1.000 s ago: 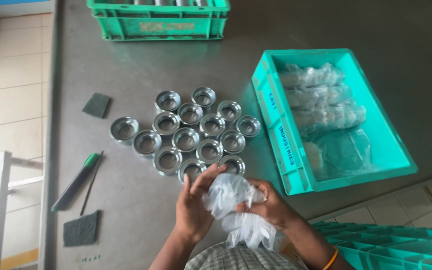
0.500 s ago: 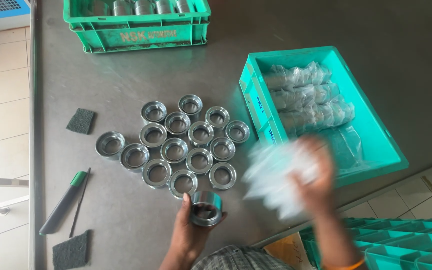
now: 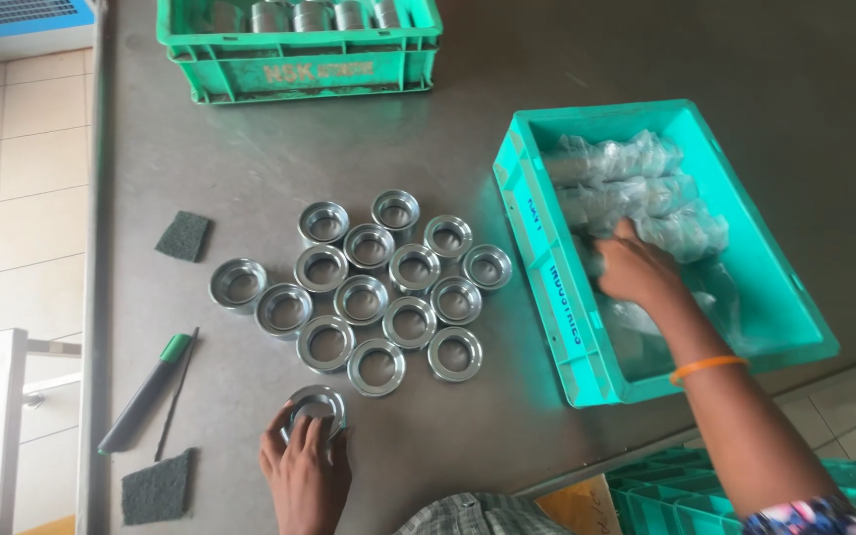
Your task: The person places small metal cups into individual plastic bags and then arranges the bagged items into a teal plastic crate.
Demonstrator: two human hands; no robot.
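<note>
Left hand point(image 3: 306, 471) sits at the near edge of the desk point(image 3: 250, 159), fingers curled round one metal ring point(image 3: 315, 406) and pressing it down, so it's closed on that ring. The ring lies flat, apart from the cluster of rings point(image 3: 378, 287), just below the cluster's near row. Cluster is packed tight, rings touching or nearly so, open side up, prob. so they're easy to count and pick one at a time. One ring point(image 3: 238, 283) sits off at the left end, slightly apart from the others.

Right hand point(image 3: 636, 267) is inside the teal crate point(image 3: 547, 287) at the right, palm down on the clear plastic bags point(image 3: 626, 183) piled at its far end. Bags look filled and bunched; the crate walls keep them together. Fingers are blurred and partly buried in plastic, so can't tell if that hand is gripping a bag or just resting on it. Orange band point(image 3: 705, 367) on that wrist.

Left of the rings: two dark scrub pads point(image 3: 182, 236), one near the desk's front, and a green-tipped marker point(image 3: 146, 394) w/ a thin rod beside it, all parked out of the way.

Hard to read: what's in the bags (glare, crumpled film). Green crate point(image 3: 299, 50) at the far edge is cut off by the top of the frame; it holds metal parts, kind unclear. More teal crates point(image 3: 666, 485) at bottom right are mostly hidden behind the arm.
</note>
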